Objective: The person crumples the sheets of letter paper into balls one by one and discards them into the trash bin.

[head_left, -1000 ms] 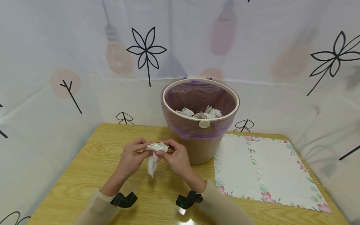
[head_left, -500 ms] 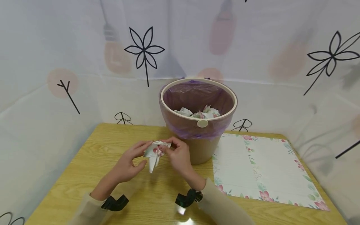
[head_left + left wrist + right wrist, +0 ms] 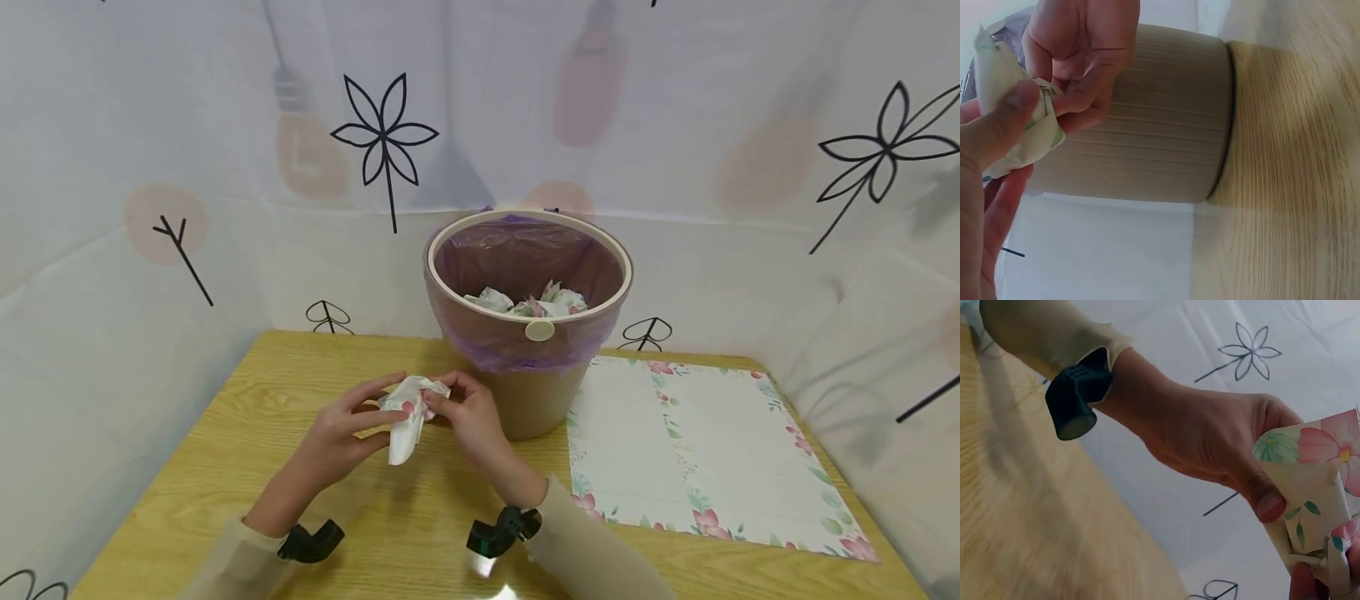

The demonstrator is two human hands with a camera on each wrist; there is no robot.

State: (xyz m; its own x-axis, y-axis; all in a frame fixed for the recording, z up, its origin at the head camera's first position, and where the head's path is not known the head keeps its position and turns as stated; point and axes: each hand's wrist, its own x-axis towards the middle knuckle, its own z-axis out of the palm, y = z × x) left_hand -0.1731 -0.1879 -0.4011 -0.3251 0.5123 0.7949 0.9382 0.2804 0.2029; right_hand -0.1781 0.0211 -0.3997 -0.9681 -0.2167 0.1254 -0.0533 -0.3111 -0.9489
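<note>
A partly crumpled, flower-printed sheet of paper (image 3: 407,423) is held between both hands above the table, left of the bin's base. My left hand (image 3: 337,437) pinches its left side; in the left wrist view the thumb (image 3: 1007,119) lies across it with fingers behind. At the other side my right hand (image 3: 477,421) grips the bunched part between thumb and fingers. Seen from the right wrist, the paper (image 3: 1316,506) shows folds, pink flowers and green leaves. Some right fingertips are hidden by the paper.
Just behind the hands stands a brown waste bin (image 3: 536,400) with a purple liner, holding several crumpled papers (image 3: 555,302). A flat sheet of flower-bordered lined paper (image 3: 660,442) lies right of it on the wooden table (image 3: 187,500). Printed cloth (image 3: 225,100) surrounds the table.
The left hand lets go with its thumb and spreads, then closes on the paper's left side again. The paper has turned and bunched differently. The right hand keeps its grip.
</note>
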